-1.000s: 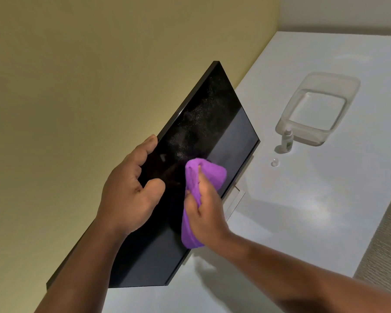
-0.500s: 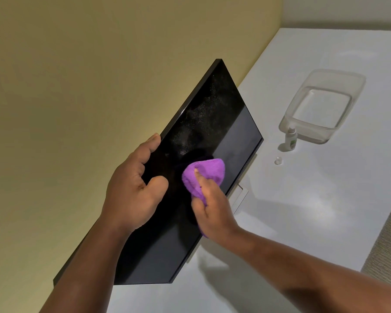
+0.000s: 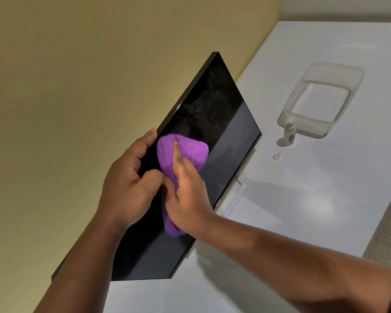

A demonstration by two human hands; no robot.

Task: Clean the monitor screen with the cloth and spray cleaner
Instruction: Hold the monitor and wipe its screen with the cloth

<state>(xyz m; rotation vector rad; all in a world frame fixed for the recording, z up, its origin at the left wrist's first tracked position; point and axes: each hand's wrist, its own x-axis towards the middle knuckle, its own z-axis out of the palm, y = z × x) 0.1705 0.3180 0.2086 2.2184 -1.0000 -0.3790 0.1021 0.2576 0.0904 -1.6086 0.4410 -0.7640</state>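
The right hand [image 3: 187, 195] pressed a bunched purple microfibre cloth [image 3: 190, 152] flat against the glossy black monitor screen [image 3: 226, 123], fingers clamped on the fabric. The left hand [image 3: 131, 186] gripped the screen's upper edge, thumb on the glass. Fine droplets speckled the glass above. On the white desk [image 3: 303, 211], a small clear spray bottle [image 3: 289, 134] stood touching a clear plastic tub [image 3: 321, 98], its cap [image 3: 276, 155] nearby.

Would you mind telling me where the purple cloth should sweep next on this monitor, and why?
Probably up toward the far top corner: the right hand presses the purple cloth at mid-screen, and a speckled spray mist sits unwiped just above it on the monitor, which the left hand steadies.
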